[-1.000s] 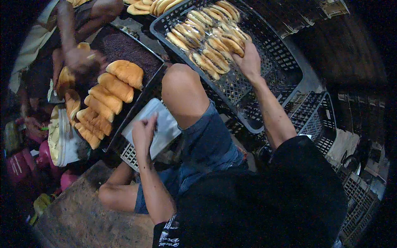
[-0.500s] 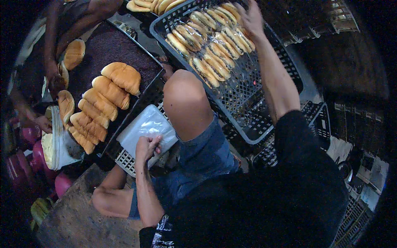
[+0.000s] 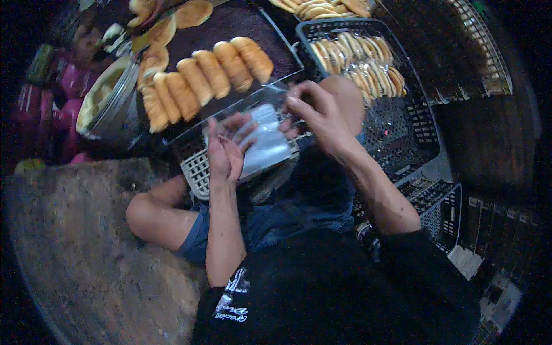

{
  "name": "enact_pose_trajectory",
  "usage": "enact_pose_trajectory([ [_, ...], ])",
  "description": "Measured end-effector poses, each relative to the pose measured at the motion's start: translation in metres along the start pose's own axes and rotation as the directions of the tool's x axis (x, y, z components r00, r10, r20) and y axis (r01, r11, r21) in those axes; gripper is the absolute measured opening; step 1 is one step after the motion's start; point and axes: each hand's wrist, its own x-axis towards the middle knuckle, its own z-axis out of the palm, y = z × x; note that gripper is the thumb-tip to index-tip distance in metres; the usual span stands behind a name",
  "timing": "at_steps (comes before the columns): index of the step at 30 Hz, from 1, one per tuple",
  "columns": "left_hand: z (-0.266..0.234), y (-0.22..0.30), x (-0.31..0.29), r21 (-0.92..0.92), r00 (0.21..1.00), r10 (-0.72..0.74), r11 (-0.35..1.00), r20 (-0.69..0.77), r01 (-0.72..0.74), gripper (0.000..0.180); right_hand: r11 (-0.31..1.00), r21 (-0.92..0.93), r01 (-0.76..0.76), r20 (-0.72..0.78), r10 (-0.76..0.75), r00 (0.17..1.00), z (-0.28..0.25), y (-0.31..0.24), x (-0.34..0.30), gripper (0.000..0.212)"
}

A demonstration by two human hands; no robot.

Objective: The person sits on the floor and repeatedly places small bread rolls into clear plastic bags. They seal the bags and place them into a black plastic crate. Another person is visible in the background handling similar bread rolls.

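My left hand (image 3: 225, 150) and my right hand (image 3: 317, 112) together hold a clear plastic bag (image 3: 261, 118) stretched between them, above a stack of plastic bags (image 3: 265, 148) lying on a white crate (image 3: 198, 172). The left fingers pinch the bag's near edge and the right fingers grip its far edge. Beyond my raised knee stands a black crate (image 3: 417, 123) with several filled bread rolls (image 3: 359, 60) in its far half. A dark tray (image 3: 230, 26) at upper left carries a row of golden bread rolls (image 3: 201, 72).
A metal bowl of pale filling (image 3: 103, 103) stands left of the tray. Another person (image 3: 86, 40) sits at the top left. More black crates (image 3: 437, 210) are stacked at right. A worn wooden floor (image 3: 75, 241) lies at lower left.
My right hand has come back from the bread rolls in the black crate to the plastic bags. Both hands now hold one clear bag lifted off the stack.
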Motion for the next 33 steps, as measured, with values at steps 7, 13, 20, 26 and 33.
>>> enact_pose_trajectory([
  [7,0.008,0.044,-0.006,0.197,0.903,0.397,0.91,-0.167,-0.364,0.031,0.998,0.06,0.031,-0.139,-0.023,0.99,0.053,0.019,-0.005,0.023],
  [13,0.012,0.076,0.053,0.306,0.697,0.644,0.764,-0.315,-0.568,0.027,0.685,-0.567,0.458,-0.003,-0.558,0.83,0.024,0.048,0.093,0.032],
  [20,-0.036,0.116,0.061,0.005,0.721,0.428,0.862,-0.545,-0.507,0.055,0.375,-0.906,0.199,0.156,-0.143,0.977,-0.026,0.099,0.216,0.1],
  [26,-0.04,0.129,0.056,0.325,0.603,0.696,0.717,-0.39,-0.617,0.073,0.638,-0.575,0.513,0.254,-0.457,0.853,-0.045,-0.002,0.168,0.048],
  [33,-0.037,0.114,0.048,0.579,0.614,0.789,0.507,-0.015,-0.638,0.076,0.879,-0.39,0.275,0.137,-0.24,0.961,-0.055,-0.093,0.03,0.045],
])
